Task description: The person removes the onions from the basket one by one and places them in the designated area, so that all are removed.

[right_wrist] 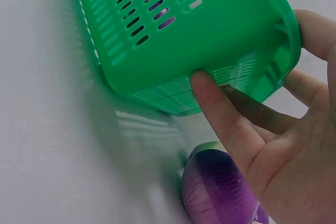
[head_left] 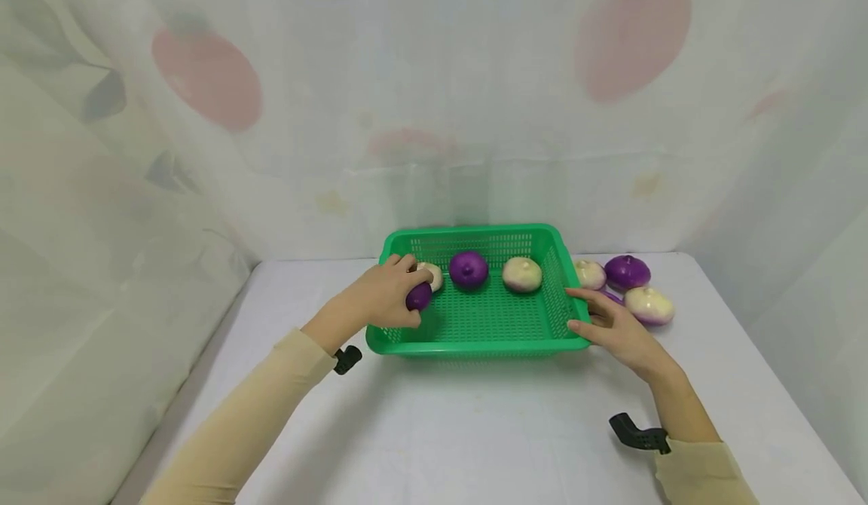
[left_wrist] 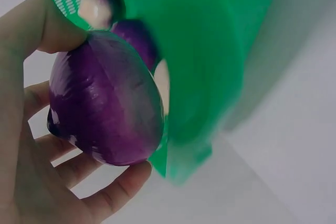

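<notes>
My left hand (head_left: 389, 294) pinches a purple turnip (left_wrist: 107, 100) between thumb and fingers, over the left end of a green plastic basket (head_left: 475, 348). Inside the basket, a pale turnip (head_left: 432, 277) sits partly hidden behind that hand. A purple turnip (head_left: 469, 270) and another pale one with a purplish underside (head_left: 522, 274) stand along the basket's back side. On the right, my right hand (head_left: 617, 332) grips the basket's rim, its thumb and fingers around the edge. One finger presses the outer wall in the right wrist view.
Right of the basket several turnips lie grouped on the white tabletop (head_left: 475, 422): a purple one (head_left: 627, 272), a pale one (head_left: 649, 305), and others partly hidden by the basket and right hand. A white patterned curtain (head_left: 434, 98) hangs behind the table.
</notes>
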The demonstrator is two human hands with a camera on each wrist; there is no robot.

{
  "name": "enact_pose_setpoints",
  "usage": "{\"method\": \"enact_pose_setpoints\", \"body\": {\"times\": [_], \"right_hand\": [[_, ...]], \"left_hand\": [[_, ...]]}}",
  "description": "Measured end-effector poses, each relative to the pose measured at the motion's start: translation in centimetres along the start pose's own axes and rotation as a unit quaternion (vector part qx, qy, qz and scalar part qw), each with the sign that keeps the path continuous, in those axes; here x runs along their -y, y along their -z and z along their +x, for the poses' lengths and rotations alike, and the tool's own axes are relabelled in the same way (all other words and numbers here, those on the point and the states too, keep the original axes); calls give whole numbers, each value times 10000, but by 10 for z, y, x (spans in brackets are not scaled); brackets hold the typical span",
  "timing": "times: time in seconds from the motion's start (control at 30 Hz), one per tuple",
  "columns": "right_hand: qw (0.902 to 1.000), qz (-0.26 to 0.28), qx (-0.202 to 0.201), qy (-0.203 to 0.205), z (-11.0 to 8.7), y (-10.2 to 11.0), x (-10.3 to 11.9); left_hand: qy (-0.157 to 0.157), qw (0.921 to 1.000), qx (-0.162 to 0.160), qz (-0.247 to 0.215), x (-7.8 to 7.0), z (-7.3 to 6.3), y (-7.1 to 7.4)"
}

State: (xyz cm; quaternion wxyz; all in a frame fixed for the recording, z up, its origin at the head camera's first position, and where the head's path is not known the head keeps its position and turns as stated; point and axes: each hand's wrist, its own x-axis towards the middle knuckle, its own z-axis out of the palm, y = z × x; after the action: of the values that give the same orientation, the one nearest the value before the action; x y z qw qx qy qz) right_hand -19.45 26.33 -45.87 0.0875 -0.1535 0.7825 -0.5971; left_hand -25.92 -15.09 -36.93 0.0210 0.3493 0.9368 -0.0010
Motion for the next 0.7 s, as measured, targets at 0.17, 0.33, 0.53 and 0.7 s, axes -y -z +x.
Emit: {"method": "enact_pose_setpoints", "body": {"times": [0.17, 0.33, 0.53, 0.7], "right_hand": [[10000, -36, -11, 9, 0, 0, 0], [10000, -60, -22, -21, 0, 0, 0], [9999, -89, -39, -46, 0, 0, 0], [9999, -113, -48, -106, 0, 0, 1]], "left_hand": [[27, 9999, -100, 60, 7, -9, 12], [141, 9997, -185, 72, 15, -15, 21], [433, 9988, -154, 169, 25, -19, 32], [723, 9972, -166, 133, 38, -23, 37]]}}
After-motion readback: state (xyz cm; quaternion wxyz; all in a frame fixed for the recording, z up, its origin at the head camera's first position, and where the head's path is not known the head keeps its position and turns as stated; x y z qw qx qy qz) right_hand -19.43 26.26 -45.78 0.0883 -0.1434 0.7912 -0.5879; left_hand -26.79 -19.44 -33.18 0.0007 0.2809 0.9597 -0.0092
